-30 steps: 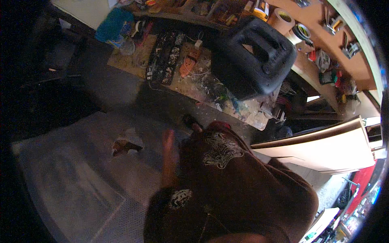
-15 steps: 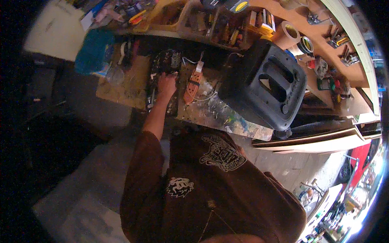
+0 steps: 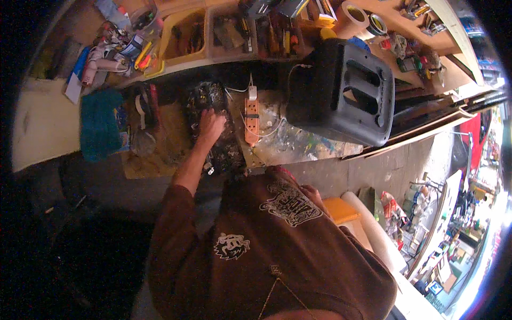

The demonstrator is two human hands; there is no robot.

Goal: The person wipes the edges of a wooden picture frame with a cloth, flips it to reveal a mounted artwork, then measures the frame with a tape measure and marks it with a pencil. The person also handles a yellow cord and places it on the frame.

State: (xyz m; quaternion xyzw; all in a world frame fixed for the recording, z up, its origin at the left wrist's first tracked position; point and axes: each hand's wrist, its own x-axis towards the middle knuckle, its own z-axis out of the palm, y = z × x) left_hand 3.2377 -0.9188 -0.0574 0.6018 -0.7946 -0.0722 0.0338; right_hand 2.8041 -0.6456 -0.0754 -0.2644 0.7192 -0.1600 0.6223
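Note:
My left hand (image 3: 212, 127) reaches down onto a long, dark tray (image 3: 229, 146) cluttered with small bits on the workbench. Its fingers are curled in toward the tray; whatever they grip is too small to make out. A small pale metallic piece (image 3: 210, 170) lies at the near end of the tray. Just right of the tray is an orange power strip (image 3: 252, 125) with a white plug (image 3: 252, 93) at its far end. My right hand (image 3: 313, 196) shows only in part beside my brown shirt, its fingers mostly hidden.
A large black plastic housing (image 3: 368, 101) stands on the bench at right. Behind are a yellow bin (image 3: 184, 58), clear bins of tools (image 3: 232, 53) and tape rolls (image 3: 352, 21). A teal cloth or bag (image 3: 101, 125) hangs at left; boards (image 3: 426, 128) lean at right.
The view has shifted, and the bins at the back show more fully. My left hand stays over the dark tray, its fingers still curled. A bit more of my right hand shows.

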